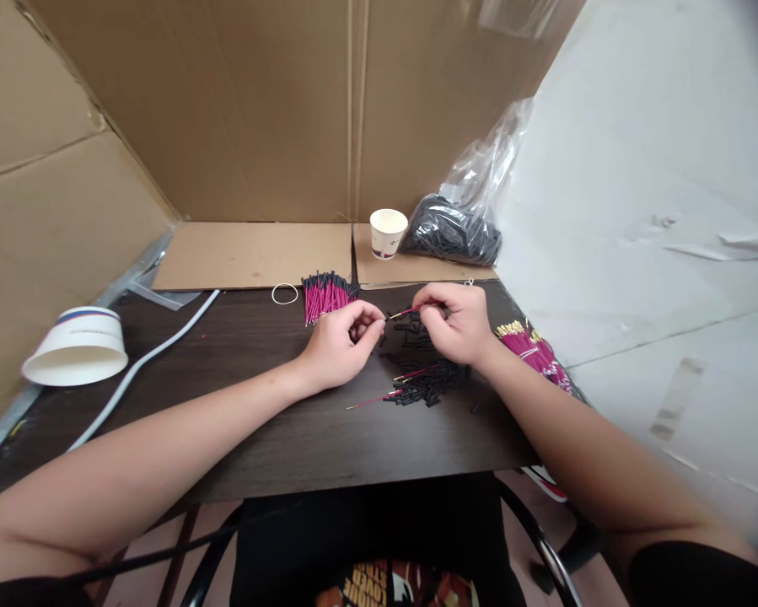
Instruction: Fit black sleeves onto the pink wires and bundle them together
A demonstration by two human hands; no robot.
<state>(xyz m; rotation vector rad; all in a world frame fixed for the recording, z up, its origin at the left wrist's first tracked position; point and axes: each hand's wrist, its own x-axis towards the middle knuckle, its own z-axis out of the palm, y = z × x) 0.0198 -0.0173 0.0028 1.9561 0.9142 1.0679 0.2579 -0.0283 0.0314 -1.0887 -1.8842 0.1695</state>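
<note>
My left hand and my right hand meet over the middle of a dark wooden table. Between their fingertips runs a thin magenta wire; the right hand pinches one end. The left hand's fingers are closed at the other end, on something too small to make out. Under the right hand lies a heap of short black tubes with a couple of loose magenta wires. A bundle of magenta wires with black ends lies behind the left hand. Another magenta bundle with gold tips lies right of the right wrist.
A white paper cup stands at the back on cardboard, beside a clear bag of black pieces. An upturned paper bowl and a white cable lie at the left. A rubber band lies near the bundle. Cardboard walls enclose the back and left.
</note>
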